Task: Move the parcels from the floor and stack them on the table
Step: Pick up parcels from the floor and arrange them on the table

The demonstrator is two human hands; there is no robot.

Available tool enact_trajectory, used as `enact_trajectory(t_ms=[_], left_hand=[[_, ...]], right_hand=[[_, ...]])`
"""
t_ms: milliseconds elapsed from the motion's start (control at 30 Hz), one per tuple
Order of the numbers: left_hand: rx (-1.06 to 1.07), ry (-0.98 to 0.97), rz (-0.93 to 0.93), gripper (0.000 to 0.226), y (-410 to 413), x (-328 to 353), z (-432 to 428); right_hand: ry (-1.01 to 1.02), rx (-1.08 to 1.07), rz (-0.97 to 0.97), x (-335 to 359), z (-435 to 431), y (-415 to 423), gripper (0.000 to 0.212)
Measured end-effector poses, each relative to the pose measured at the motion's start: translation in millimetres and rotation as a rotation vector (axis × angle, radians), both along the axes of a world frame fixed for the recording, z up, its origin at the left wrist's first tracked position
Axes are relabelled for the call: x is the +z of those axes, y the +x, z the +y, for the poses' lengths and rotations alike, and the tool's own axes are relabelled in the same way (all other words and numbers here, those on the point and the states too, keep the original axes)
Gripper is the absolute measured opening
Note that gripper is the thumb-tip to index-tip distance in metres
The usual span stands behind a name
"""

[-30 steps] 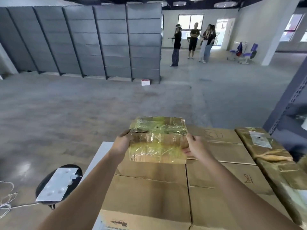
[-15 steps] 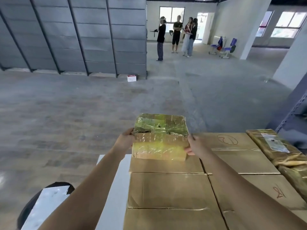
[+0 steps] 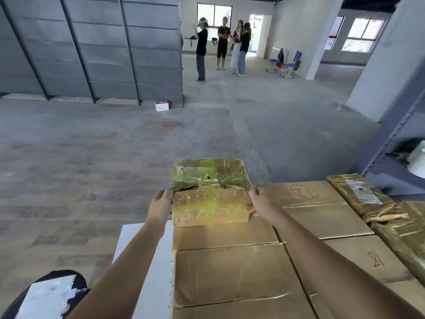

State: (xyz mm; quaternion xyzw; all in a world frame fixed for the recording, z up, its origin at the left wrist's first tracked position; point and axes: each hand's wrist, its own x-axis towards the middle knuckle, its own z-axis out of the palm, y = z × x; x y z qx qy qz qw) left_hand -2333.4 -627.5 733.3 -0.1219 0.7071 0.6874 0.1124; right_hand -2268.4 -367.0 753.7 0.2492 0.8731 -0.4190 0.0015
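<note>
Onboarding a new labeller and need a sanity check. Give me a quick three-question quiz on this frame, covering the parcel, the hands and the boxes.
1. True or false: the tape-wrapped parcel is over the cardboard boxes on the table.
2. What holds the parcel? A: left hand only. B: right hand only. C: both hands.
3. Fill in: the box with the red circled mark lies to the parcel's ____.

Key: 1 true; 2 C; 3 right.

table (image 3: 147,256) — white top, strip showing left | on it: brown cardboard boxes (image 3: 234,275) — edge to edge
</note>
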Motion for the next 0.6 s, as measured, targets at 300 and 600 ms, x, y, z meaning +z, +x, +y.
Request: enact_trajectory(t_ms=[300, 600], left_hand=[[0.053, -0.083, 0.028, 0.036, 4, 5, 4], [0.142, -0.152, 0.083, 0.029, 41, 9, 6]], right_hand=[[0.044, 0.095, 0.013, -1, 3, 29, 0.045], [0.137, 0.132, 0.032, 0, 7, 57, 0.039]])
